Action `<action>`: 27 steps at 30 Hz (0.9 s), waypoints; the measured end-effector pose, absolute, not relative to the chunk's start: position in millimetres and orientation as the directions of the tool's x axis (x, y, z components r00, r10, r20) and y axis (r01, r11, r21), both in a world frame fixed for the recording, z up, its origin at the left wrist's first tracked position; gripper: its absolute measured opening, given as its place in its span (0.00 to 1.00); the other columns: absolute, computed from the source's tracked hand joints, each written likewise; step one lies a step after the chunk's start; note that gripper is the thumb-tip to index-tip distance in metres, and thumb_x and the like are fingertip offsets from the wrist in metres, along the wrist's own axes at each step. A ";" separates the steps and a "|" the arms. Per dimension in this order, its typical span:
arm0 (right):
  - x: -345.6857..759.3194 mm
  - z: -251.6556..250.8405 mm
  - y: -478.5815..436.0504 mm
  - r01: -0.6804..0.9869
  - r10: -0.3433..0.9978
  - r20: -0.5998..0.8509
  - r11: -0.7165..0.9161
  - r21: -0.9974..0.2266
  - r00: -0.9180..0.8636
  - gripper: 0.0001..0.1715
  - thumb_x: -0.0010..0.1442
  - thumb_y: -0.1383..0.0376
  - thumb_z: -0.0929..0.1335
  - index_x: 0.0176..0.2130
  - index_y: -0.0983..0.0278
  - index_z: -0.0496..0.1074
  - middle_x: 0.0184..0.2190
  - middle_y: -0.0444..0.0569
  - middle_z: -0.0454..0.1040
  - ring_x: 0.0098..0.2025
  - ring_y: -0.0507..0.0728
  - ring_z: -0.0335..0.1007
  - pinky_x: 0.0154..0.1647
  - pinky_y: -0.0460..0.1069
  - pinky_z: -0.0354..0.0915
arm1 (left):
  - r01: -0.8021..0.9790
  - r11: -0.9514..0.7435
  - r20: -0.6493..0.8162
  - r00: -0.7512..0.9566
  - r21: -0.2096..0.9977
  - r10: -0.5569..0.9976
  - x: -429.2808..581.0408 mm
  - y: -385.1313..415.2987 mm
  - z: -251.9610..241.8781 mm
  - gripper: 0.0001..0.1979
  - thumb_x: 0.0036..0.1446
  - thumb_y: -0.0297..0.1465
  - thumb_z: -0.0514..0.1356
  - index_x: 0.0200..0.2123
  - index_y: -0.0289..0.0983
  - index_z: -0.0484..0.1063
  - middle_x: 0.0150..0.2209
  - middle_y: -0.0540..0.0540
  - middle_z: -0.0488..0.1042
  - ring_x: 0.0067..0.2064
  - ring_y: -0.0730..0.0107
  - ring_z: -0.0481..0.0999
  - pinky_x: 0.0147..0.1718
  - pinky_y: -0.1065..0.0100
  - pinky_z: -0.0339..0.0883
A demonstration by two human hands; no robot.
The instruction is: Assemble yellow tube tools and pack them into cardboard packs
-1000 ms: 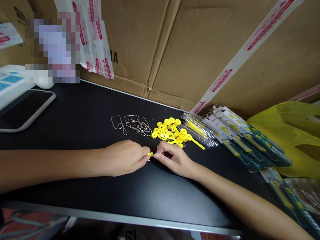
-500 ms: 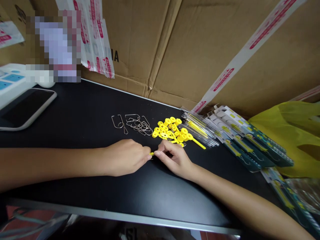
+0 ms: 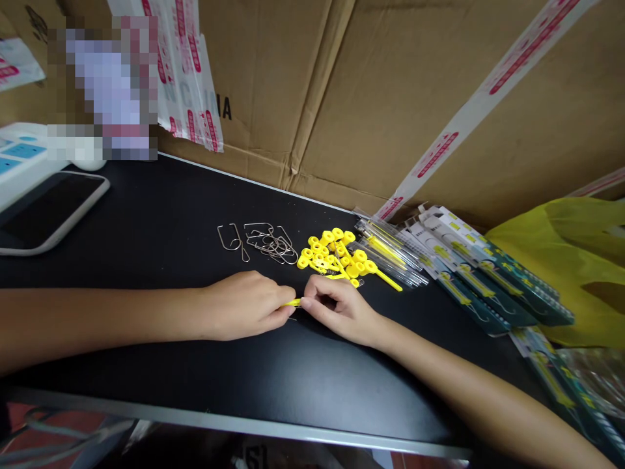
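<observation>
Between my two hands is a small yellow plastic piece [image 3: 293, 303], mostly covered by fingers. My left hand [image 3: 256, 305] is closed around its left part, knuckles up. The thumb and forefinger of my right hand [image 3: 339, 309] pinch its right end. A thin bit of wire [image 3: 291, 318] shows just below the left fingertips. Beyond the hands lies a heap of yellow plastic parts [image 3: 336, 251] with ring-shaped ends, small springs among them. Left of that heap are several bent metal wires [image 3: 271, 242], and one wire clip [image 3: 232, 238] lies apart.
Clear plastic tubes [image 3: 393, 251] with yellow pieces lie right of the heap, beside printed packages [image 3: 469, 267] and a yellow bag [image 3: 561, 260]. A phone [image 3: 49, 212] and a power strip [image 3: 24, 153] are at the left. Cardboard [image 3: 390, 98] stands along the black table's [image 3: 146, 215] back edge.
More of the yellow piece shows between the fingertips than before. The wire below the left fingers has shifted slightly down and left. Both hands stay nearly in place.
</observation>
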State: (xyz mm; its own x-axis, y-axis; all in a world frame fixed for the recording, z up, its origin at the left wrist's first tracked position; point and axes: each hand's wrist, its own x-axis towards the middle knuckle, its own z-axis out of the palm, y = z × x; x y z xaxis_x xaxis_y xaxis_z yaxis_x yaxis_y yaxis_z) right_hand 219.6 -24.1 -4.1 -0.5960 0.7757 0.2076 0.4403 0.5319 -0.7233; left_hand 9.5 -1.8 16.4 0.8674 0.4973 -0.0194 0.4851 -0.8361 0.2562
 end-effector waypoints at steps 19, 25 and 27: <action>218.5 -8.9 -24.2 0.424 0.803 0.254 0.520 -0.741 -0.539 0.15 0.65 0.61 0.64 0.28 0.63 0.62 0.23 0.41 0.62 0.26 0.49 0.56 0.26 0.44 0.56 | 0.482 -0.827 0.004 0.863 0.289 0.505 8.8 -1.8 15.4 0.15 0.66 0.31 0.47 0.27 0.37 0.66 0.22 0.52 0.70 0.25 0.70 0.71 0.26 0.68 0.54; 217.9 -8.8 -25.4 0.429 0.800 0.250 0.522 -0.737 -0.545 0.14 0.65 0.61 0.64 0.28 0.63 0.62 0.22 0.41 0.61 0.24 0.49 0.55 0.24 0.44 0.55 | 0.471 -0.837 0.011 0.870 0.278 0.493 8.9 -2.3 15.2 0.14 0.65 0.32 0.48 0.28 0.37 0.67 0.24 0.51 0.72 0.26 0.70 0.72 0.25 0.67 0.53; 217.8 -8.5 -25.7 0.427 0.797 0.256 0.528 -0.734 -0.546 0.14 0.64 0.61 0.65 0.28 0.63 0.62 0.22 0.40 0.61 0.24 0.48 0.56 0.24 0.44 0.55 | 0.471 -0.836 0.012 0.869 0.282 0.494 8.6 -2.5 14.7 0.14 0.65 0.31 0.48 0.28 0.37 0.67 0.23 0.51 0.72 0.26 0.70 0.72 0.25 0.68 0.54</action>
